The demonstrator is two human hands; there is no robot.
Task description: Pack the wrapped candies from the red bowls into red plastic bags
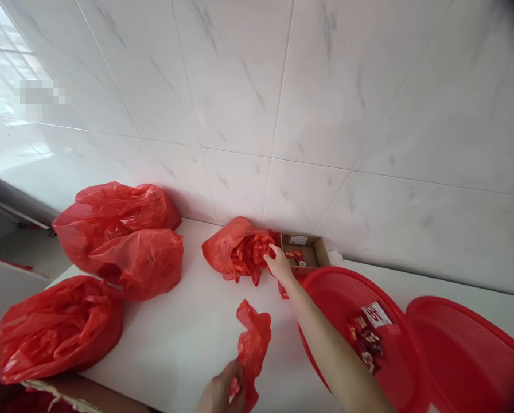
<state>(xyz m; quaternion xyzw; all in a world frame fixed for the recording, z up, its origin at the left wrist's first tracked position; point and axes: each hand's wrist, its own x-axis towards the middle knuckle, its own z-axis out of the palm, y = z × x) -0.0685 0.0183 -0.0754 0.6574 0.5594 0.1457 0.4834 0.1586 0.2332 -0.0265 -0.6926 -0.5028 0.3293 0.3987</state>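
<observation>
The left hand (222, 391), curled round a limp bag (254, 338), wants a firm grip while the right hand (279, 263), fingertips nearly together, lightly pinches the bunched bag (234, 244).

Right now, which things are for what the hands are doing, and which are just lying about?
In use, it seems:
loose red bag in the left hand
red plastic bundle at the right hand

Just lying about, probably:
big red bags
cardboard box
red baskets
wrapped packets

Right hand (279, 265) stretched forward, left hand (220, 389) curled
</observation>
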